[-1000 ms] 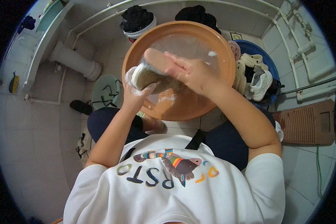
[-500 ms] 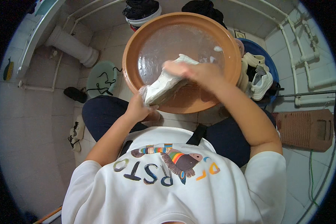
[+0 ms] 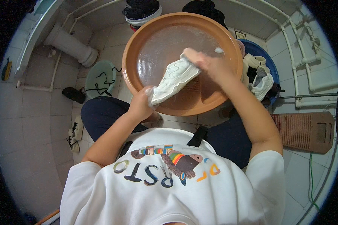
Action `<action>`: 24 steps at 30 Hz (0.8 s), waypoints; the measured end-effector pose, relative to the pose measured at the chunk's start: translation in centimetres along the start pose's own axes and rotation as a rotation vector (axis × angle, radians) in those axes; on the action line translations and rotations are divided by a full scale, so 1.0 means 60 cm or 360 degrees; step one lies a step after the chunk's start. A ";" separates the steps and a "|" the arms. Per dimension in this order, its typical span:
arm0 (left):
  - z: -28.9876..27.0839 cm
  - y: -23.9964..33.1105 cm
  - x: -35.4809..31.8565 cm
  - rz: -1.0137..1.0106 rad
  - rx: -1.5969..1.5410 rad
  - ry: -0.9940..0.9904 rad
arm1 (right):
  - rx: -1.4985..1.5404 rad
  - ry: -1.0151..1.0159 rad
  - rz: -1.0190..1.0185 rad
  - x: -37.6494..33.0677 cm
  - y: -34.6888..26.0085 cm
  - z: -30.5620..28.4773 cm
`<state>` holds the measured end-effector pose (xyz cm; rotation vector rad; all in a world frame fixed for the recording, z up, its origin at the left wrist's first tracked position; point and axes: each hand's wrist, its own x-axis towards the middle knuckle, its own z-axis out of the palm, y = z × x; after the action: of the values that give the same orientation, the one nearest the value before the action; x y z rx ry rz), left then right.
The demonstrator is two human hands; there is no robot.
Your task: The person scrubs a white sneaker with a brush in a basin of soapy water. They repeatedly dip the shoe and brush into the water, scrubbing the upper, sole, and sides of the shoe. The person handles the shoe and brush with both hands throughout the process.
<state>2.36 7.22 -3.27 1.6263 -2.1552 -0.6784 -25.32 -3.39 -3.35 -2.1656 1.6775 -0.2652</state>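
Above tiled floor, gripping white shoe in left fingers (cannot tell for blurred right fingers) over orange basin, presumably for drips.

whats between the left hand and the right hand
In the head view, a white shoe spans the stretch from the left hand to the blurred right hand, over the orange basin.

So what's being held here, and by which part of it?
A white shoe, its near end in the left grip. The right grip is blurred at the shoe's far end; whether it holds anything can't be told.
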 end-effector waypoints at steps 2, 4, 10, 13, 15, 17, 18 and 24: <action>0.012 -0.016 -0.004 -0.0029 -0.0086 0.0048 | 0.0093 -0.0234 0.0056 -0.020 -0.053 0.018; 0.008 -0.019 -0.008 0.0013 -0.0029 0.0009 | 0.0205 -0.0178 -0.0347 -0.056 -0.097 0.002; -0.001 -0.003 0.002 0.0037 -0.0055 -0.0043 | 0.0313 -0.0014 0.0221 0.004 0.009 -0.009; 0.003 -0.011 0.003 -0.0005 -0.0125 -0.0025 | 0.0295 -0.0063 0.0129 -0.007 -0.023 0.018; 0.003 -0.018 -0.009 -0.0014 -0.0126 -0.0008 | 0.0300 -0.0286 -0.0256 -0.060 -0.109 -0.011; 0.003 -0.021 -0.012 0.0070 -0.0099 -0.0004 | 0.0316 -0.0332 -0.0091 -0.044 -0.087 0.004; -0.001 -0.014 -0.013 0.0055 -0.0040 -0.0029 | 0.0323 -0.0355 -0.0009 -0.026 -0.065 0.018; 0.027 -0.042 0.002 -0.0140 -0.0394 0.0015 | 0.0000 -0.0090 -0.0127 -0.019 -0.034 -0.022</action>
<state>3.42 6.81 -6.00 1.5940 -1.9140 -0.9216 -24.30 -2.12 -1.21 -2.2216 1.5632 -0.2242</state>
